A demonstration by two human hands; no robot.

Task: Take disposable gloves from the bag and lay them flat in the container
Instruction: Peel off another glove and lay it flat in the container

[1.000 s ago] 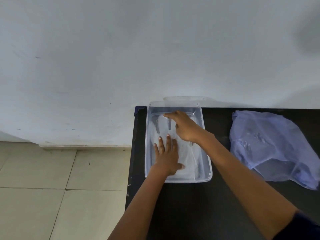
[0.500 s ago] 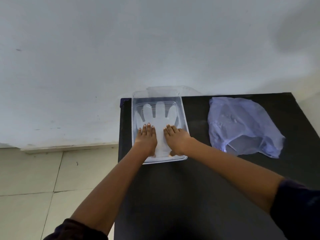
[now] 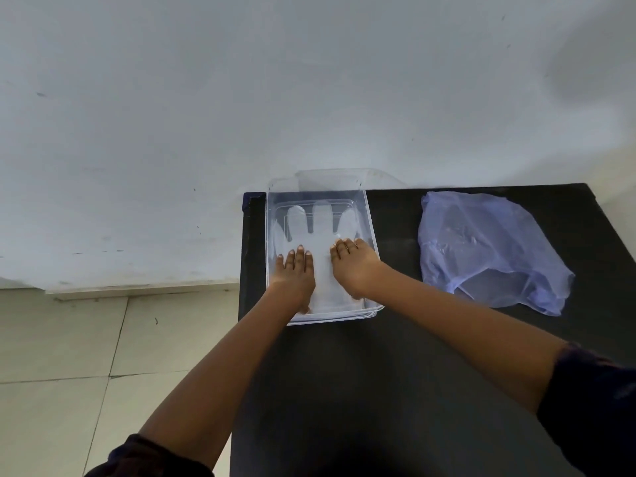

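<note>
Glove (image 3: 320,232), clear and thin, lies spread flat on the bottom of the clear container (image 3: 373,235), its fingers pointing toward the wall (image 3: 309,80) at the far end. Both hands are inside the container, palms down on the lower part of the glove. Left hand (image 3: 296,273) presses near the left wall of the container with its fingers straight and close together; its grip is fully open and it holds nothing, only lying flat on the plastic. Right hand (image 3: 354,265) presses beside the right wall, fingers a little bent at the knuckles, the tips touching the glove near the base of its fingers; this grip too is open and clasps nothing. A bare strip of glove shows between the two hands. Container sits at the far left corner of the black table (image 3: 344,390), its far end against the wall, with what looks like a clear lid behind it. Bag (image 3: 488,249), pale blue and crumpled, lies on the table to the right, well apart from the container and from both hands. Dark sleeves cover the upper arms. Tiled floor (image 3: 69,356) shows to the left of the table.
</note>
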